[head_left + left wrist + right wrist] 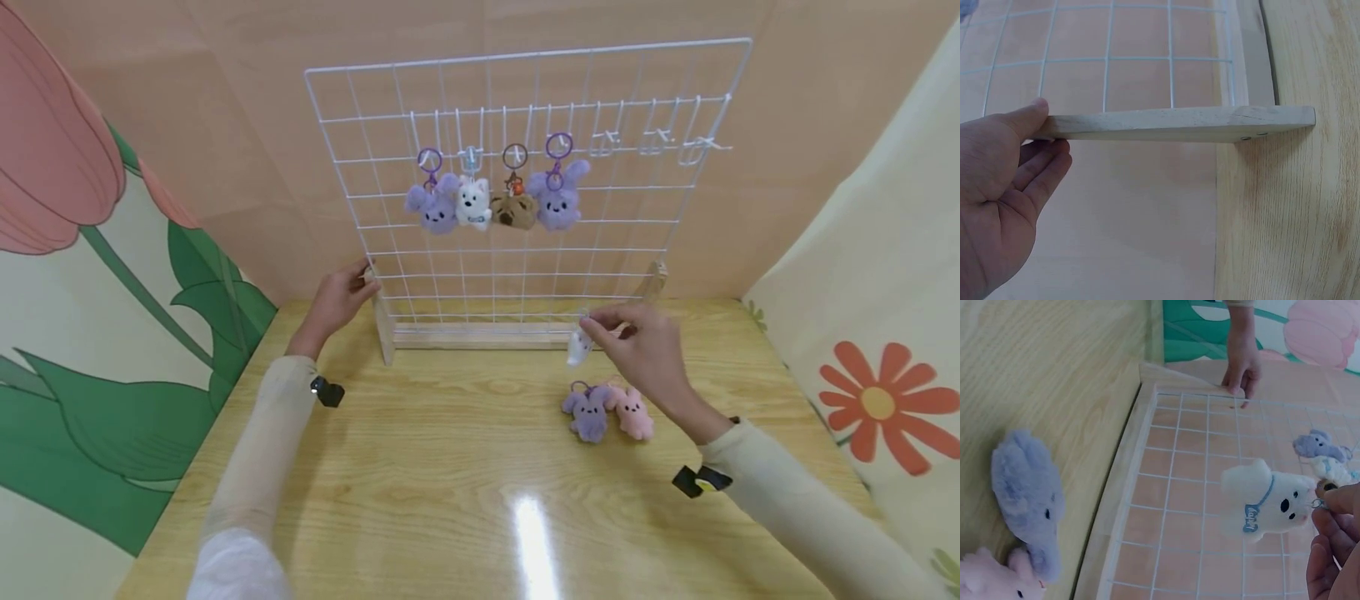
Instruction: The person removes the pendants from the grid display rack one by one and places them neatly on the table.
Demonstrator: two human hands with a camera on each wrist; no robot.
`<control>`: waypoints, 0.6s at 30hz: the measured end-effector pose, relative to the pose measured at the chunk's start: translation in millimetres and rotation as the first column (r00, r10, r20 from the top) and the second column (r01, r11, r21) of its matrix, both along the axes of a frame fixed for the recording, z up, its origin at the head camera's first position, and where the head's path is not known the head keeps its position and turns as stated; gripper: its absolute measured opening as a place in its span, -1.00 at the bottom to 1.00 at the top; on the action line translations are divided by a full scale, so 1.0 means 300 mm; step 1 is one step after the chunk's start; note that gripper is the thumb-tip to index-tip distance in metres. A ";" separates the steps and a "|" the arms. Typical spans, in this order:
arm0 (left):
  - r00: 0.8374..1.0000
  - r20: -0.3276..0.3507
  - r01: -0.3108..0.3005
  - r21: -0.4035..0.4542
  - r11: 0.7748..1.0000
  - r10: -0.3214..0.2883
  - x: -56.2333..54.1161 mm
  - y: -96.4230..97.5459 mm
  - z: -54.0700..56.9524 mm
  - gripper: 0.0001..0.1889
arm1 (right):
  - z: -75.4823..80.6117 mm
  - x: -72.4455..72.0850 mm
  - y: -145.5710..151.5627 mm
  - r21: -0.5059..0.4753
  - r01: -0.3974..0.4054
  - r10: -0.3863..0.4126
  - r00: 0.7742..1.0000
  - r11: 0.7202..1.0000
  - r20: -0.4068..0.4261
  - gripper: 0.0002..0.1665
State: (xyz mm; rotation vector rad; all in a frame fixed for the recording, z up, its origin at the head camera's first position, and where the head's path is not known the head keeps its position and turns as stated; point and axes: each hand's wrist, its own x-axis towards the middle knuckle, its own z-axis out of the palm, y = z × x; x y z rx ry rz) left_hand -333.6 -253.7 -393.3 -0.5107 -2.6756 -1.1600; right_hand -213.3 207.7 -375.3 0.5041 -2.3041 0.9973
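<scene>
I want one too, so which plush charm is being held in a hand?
The white puppy charm dangling from the right hand; the others hang on the wire rack or lie on the table.

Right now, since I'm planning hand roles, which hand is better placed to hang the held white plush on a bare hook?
Likely the right hand: it holds the white plush below the bare hooks, while the left hand grips a wooden upright.
</scene>
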 end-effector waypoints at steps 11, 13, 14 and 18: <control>1.000 -0.012 -0.001 -0.001 1.000 0.001 -0.001 0.000 0.001 -0.41 | -0.075 0.040 -0.027 -0.002 -0.085 0.085 0.995 0.996 0.056 -0.92; 1.000 -0.012 0.000 -0.003 1.000 0.000 -0.001 0.000 0.001 -0.41 | -0.091 0.047 -0.032 -0.001 -0.088 0.087 0.994 0.996 0.070 -0.92; 1.000 -0.010 0.000 -0.002 1.000 0.000 -0.002 0.000 0.001 -0.41 | -0.097 0.051 -0.035 0.001 -0.089 0.088 0.993 0.996 0.077 -0.91; 1.000 -0.002 -0.001 0.007 1.000 0.001 -0.001 0.002 0.004 -0.41 | -0.124 0.066 -0.046 0.012 -0.096 0.094 0.990 0.995 0.105 -0.90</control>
